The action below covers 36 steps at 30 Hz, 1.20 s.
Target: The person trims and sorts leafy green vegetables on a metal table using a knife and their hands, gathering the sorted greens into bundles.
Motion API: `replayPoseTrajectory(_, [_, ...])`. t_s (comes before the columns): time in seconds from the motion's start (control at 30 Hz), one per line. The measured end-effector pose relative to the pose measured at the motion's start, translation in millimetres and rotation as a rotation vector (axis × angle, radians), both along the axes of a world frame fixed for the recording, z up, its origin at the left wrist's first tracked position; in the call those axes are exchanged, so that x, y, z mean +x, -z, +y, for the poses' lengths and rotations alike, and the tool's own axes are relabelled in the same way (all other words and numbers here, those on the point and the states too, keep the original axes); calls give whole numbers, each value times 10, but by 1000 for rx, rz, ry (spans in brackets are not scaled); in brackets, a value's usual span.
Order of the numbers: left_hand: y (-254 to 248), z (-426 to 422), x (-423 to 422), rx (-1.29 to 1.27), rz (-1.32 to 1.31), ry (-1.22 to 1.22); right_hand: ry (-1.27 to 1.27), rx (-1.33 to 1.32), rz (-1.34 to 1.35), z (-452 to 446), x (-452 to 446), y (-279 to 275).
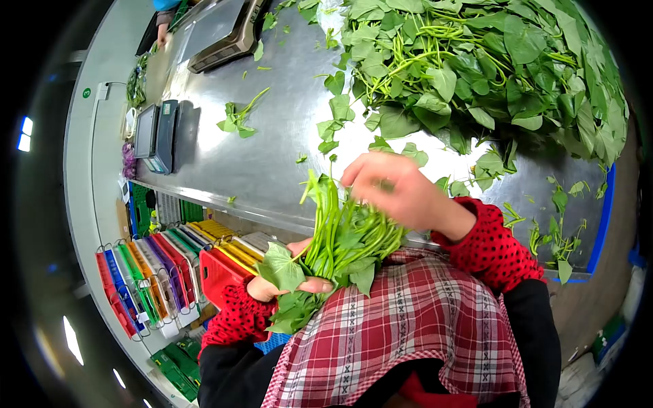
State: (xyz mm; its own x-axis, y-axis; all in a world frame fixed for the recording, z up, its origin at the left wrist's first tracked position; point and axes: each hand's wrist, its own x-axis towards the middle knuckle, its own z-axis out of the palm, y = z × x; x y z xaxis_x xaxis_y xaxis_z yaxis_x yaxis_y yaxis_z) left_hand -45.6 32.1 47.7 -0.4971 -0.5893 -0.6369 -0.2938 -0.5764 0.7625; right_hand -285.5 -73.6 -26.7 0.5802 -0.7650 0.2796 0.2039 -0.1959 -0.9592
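Observation:
A bunch of leafy green stems [340,238] is held against the checked apron, with my left hand [299,275] wrapped round its lower left part and the thumb lying across the stems. My right hand [388,187] is just above the bunch's top right, blurred, with its fingers curled; what they hold, if anything, is hidden. Behind it, a large heap of the same greens [476,75] covers the right part of the metal table [272,156]. A small loose sprig [237,120] lies on the table left of the heap.
Two scales, one grey [228,34] and one dark blue [163,136], stand on the table's left side. Colourful crates [156,279] are stacked below at the left. Loose leaves lie by the right table edge. Another person's hand [162,34] shows at the top left.

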Motion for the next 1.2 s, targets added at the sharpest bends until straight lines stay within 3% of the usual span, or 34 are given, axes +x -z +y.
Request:
replayPoseTrajectory(0.03, [9,29,10,5,-2,-7,-7,5,-2,-102,-66,30])
replayPoseTrajectory(0.1, [42,63,8,-28,-4,-65,269,476,-35,-339,-224,66])
replayPoseTrajectory(0.17, [65,67,-8,-20,35,-92,346,297,104,-357,-205,70])
replayPoseTrajectory(0.23, [81,24,6,-31,82,-40,-71,222,380,-300,-233,-35])
replayPoseTrajectory(0.3, [68,-18,-53,-15,107,-68,-393,350,332,-260,-139,109])
replayPoseTrajectory(0.37, [41,8,-28,18,93,-85,-437,353,208,-237,-115,123])
replayPoseTrajectory(0.4, [68,-17,33,-107,99,35,-389,437,100,-211,-114,101])
replayPoseTrajectory(0.43, [49,-15,2,-71,110,-4,-335,530,-3,-186,-125,101])
replayPoseTrajectory(0.57, [37,-14,-7,-29,128,-30,-595,349,57,-198,-56,191])
replayPoseTrajectory(0.7, [94,23,-7,3,146,-78,-614,314,-24,-194,-129,243])
replayPoseTrajectory(0.73, [96,10,-19,-3,152,-70,-636,484,-46,-164,-145,167])
replayPoseTrajectory(0.77, [89,3,-33,5,153,-70,-625,484,-43,-164,-134,154])
replayPoseTrajectory(0.83, [91,19,-29,23,157,-64,-566,334,47,-130,-94,145])
replayPoseTrajectory(0.87, [99,20,-1,18,135,-34,-447,149,239,-140,-73,96])
replayPoseTrajectory(0.9, [106,23,8,12,112,-5,-441,152,241,-147,-93,125])
replayPoseTrajectory(0.93, [78,40,-40,80,123,-116,-171,55,278,-151,-110,178])
replayPoseTrajectory(1.03, [108,113,-6,-16,98,-105,651,-90,432,-455,-336,213])
replayPoseTrajectory(1.07, [174,154,3,-69,85,-132,651,-84,435,-438,-336,247])
replayPoseTrajectory(1.1, [197,163,11,-65,85,-128,574,-190,285,-429,-311,260])
replayPoseTrajectory(1.2, [227,171,63,4,26,-141,-193,-24,231,-174,-231,161])
